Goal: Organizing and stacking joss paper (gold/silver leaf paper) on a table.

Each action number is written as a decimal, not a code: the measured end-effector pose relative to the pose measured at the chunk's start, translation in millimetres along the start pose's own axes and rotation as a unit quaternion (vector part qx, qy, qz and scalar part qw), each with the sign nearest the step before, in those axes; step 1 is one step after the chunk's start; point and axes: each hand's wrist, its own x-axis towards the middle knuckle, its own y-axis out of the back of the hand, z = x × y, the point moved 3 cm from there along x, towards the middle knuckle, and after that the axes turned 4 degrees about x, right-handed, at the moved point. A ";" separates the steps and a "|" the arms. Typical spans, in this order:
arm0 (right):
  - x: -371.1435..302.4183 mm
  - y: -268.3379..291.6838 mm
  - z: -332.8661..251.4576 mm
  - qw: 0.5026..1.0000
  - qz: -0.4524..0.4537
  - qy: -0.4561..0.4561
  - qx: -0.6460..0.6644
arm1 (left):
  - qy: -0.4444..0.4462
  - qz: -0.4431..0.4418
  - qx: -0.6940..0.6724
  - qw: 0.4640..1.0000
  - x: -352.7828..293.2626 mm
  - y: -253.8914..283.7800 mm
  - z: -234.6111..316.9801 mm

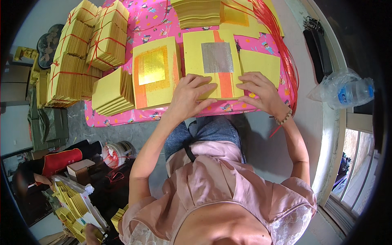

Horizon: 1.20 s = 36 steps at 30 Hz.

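A squared stack of yellow joss paper [194, 51], its top sheet bearing a silver foil patch over an orange stripe, lies in front of me at the near table edge. Thumb and fingers of my left hand [192, 92] grip its near left corner. On the near right corner, my right hand [259, 90] is bent around the edge, a beaded bracelet on the wrist. Just to the left sits another stack of joss paper with a gold foil patch [153, 67]. Loose yellow sheets [261, 65] lie under and beyond my right hand.
The table has a pink patterned cover [147, 24]. Bundles tied with red string [67, 77] rise at the left, beside a leaning stack [112, 94]. Red strands [286, 61] hang along the right edge. A bagged plastic bottle [347, 92] is at far right, a white bucket [118, 154] on the floor.
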 end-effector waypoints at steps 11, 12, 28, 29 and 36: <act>8.0 -7.7 3.0 0.991 0.028 -0.052 0.121 | 0.014 0.024 -0.030 0.999 2.0 1.6 -0.3; 9.0 -8.3 4.7 0.989 0.030 -0.055 0.137 | 0.015 0.024 -0.030 0.999 2.1 1.9 -0.3; 7.5 -19.1 27.7 0.916 0.043 -0.216 0.335 | 0.065 0.034 -0.095 0.993 0.1 0.4 -2.5; 7.9 -19.1 27.9 0.916 0.042 -0.216 0.335 | 0.065 0.040 -0.094 0.993 0.2 0.5 -2.0; 10.4 -18.4 28.3 0.903 0.034 -0.246 0.351 | 0.077 0.047 -0.110 0.990 -0.4 -1.6 -2.2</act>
